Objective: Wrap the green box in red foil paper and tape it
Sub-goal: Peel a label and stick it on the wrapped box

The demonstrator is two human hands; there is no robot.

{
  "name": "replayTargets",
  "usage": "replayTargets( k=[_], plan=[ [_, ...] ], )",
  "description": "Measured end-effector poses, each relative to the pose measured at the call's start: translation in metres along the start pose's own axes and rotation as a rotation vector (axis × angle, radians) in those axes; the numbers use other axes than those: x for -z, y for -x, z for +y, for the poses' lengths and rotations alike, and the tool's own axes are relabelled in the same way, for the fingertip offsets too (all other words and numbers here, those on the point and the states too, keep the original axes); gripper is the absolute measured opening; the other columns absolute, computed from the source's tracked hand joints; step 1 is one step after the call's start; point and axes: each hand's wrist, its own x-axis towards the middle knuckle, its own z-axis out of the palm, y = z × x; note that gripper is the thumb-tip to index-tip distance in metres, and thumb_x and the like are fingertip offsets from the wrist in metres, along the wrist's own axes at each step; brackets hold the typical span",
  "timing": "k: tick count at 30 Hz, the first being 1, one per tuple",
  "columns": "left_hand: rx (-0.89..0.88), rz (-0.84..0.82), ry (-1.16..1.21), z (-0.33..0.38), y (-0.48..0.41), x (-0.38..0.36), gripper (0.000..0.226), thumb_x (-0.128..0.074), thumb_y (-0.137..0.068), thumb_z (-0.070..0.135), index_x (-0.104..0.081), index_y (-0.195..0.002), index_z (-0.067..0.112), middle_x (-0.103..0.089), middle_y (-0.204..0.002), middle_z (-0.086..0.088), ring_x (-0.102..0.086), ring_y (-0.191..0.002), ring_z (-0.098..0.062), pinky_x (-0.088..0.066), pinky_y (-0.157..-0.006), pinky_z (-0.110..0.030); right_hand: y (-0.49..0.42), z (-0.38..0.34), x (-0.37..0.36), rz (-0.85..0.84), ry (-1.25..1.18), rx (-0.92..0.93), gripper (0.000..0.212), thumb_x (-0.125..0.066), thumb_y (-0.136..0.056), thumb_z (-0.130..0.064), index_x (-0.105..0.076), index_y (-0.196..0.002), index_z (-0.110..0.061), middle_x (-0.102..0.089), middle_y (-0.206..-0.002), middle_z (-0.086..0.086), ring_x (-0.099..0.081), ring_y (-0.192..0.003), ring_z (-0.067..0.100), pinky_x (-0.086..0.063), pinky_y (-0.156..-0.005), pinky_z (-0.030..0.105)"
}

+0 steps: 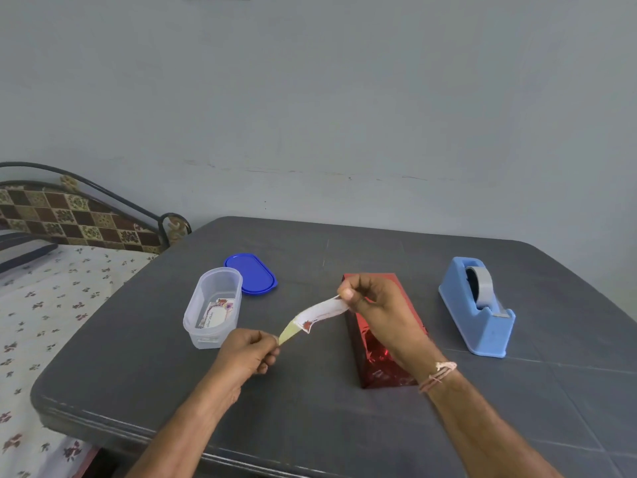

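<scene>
Above the middle of the desk (310, 426), the left hand (250, 353) is pinching one end of a yellowish backing strip (287, 334) between its thumb and curled fingers. The right hand (375, 305), higher and further toward the far edge, is pinching the opposite end of a white label (324, 312) with red flower printing between thumb and forefinger, its other fingers curling loosely. Label and backing strip are hanging between the two hands in a sagging curve, and the label's lower corner is standing away from the strip. A pale thread band (437, 374) is circling the right wrist.

Directly under the right hand and forearm, the box (379, 370) is lying flat on the desk, its long side running from the near edge toward the far edge. Red foil paper (374, 343) is covering every face that shows.

Toward the right edge, well apart from the box, a light blue tape dispenser (482, 326) is standing with a roll of tape (482, 284) in it. Toward the left edge, a clear plastic tub (210, 305) is sitting open with printed cards (215, 317) inside, and its blue lid (253, 274) is lying just behind it. Beyond the left edge, a bed (51, 322) with a flowered sheet is standing against the grey wall.
</scene>
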Motion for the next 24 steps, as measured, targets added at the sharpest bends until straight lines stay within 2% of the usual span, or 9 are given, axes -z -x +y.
replayTargets(
  k=[3,6,12,14,16,18,20,22,24],
  plan=[
    [-0.135,0.087,-0.314,-0.006,-0.012,0.0,0.022,-0.064,-0.09,0.006,-0.075,-0.071,0.011,-0.072,-0.062,-0.002,-0.063,-0.056,-0.014,-0.053,-0.06,-0.031,-0.001,0.001,0.013,0.119,-0.036,-0.038,0.017,-0.064,-0.098,-0.005,-0.069,-0.083,-0.009,-0.073,-0.079,0.002,-0.065,-0.078,0.008,-0.049,-0.078,0.022],
    [-0.216,0.135,-0.541,-0.003,-0.018,-0.002,0.02,-0.066,-0.09,0.008,-0.074,-0.074,0.018,-0.072,-0.063,0.004,-0.069,-0.062,-0.011,-0.057,-0.065,-0.029,-0.002,0.004,0.022,0.197,-0.012,-0.065,0.015,-0.067,-0.097,-0.007,-0.073,-0.083,-0.009,-0.078,-0.083,0.007,-0.071,-0.081,0.015,-0.053,-0.079,0.029],
    [-0.276,0.148,-0.592,0.004,-0.026,-0.011,0.015,-0.064,-0.096,0.007,-0.072,-0.092,0.019,-0.075,-0.087,0.006,-0.072,-0.078,-0.01,-0.061,-0.082,-0.034,-0.001,0.008,0.024,0.188,0.1,-0.092,0.017,-0.069,-0.096,-0.007,-0.075,-0.08,-0.011,-0.078,-0.08,0.008,-0.075,-0.083,0.029,-0.058,-0.08,0.041],
    [-0.347,0.212,-0.664,0.007,-0.023,-0.013,0.02,-0.063,-0.096,0.008,-0.073,-0.107,0.021,-0.076,-0.103,0.007,-0.071,-0.091,-0.01,-0.059,-0.086,-0.034,-0.002,0.006,0.024,0.161,0.118,-0.098,0.016,-0.069,-0.095,-0.008,-0.075,-0.08,-0.011,-0.078,-0.079,0.006,-0.075,-0.083,0.027,-0.057,-0.077,0.036],
    [-0.515,0.294,-0.566,0.015,-0.011,-0.018,0.02,-0.063,-0.097,0.018,-0.071,-0.114,0.027,-0.073,-0.106,0.016,-0.068,-0.094,-0.002,-0.055,-0.08,-0.026,-0.003,0.003,0.023,0.118,0.126,-0.091,0.015,-0.07,-0.095,-0.008,-0.075,-0.081,-0.009,-0.078,-0.08,0.007,-0.073,-0.077,0.019,-0.055,-0.074,0.025],
    [-0.626,0.195,-0.341,0.035,0.005,-0.027,0.013,-0.068,-0.096,0.035,-0.07,-0.108,0.032,-0.072,-0.098,0.023,-0.066,-0.093,0.003,-0.05,-0.076,-0.017,-0.006,-0.002,0.021,0.061,0.146,-0.069,0.012,-0.071,-0.094,-0.007,-0.076,-0.082,-0.007,-0.078,-0.081,0.007,-0.069,-0.073,0.009,-0.051,-0.072,0.017],
    [-0.647,-0.007,-0.224,0.055,0.015,-0.037,0.025,-0.076,-0.087,0.043,-0.07,-0.11,0.034,-0.072,-0.099,0.026,-0.066,-0.096,0.003,-0.05,-0.08,-0.013,-0.009,-0.006,0.02,0.019,0.172,-0.057,0.01,-0.072,-0.093,-0.008,-0.077,-0.084,-0.007,-0.078,-0.08,0.003,-0.067,-0.073,0.005,-0.05,-0.071,0.015],
    [-0.676,-0.099,-0.235,0.069,0.021,-0.043,0.037,-0.083,-0.08,0.041,-0.068,-0.114,0.037,-0.072,-0.101,0.026,-0.066,-0.097,0.004,-0.049,-0.081,-0.009,-0.012,-0.011,0.02,-0.011,0.184,-0.048,0.008,-0.073,-0.092,-0.008,-0.077,-0.086,-0.008,-0.077,-0.079,-0.001,-0.068,-0.074,0.004,-0.051,-0.071,0.017],
    [-0.702,-0.107,-0.248,0.076,0.023,-0.048,0.039,-0.086,-0.079,0.033,-0.069,-0.114,0.037,-0.073,-0.097,0.025,-0.065,-0.094,0.004,-0.047,-0.078,-0.008,-0.013,-0.015,0.023,-0.047,0.208,-0.048,0.008,-0.073,-0.093,-0.009,-0.079,-0.087,-0.01,-0.077,-0.079,-0.004,-0.069,-0.076,0.003,-0.052,-0.07,0.019]
  ],
)
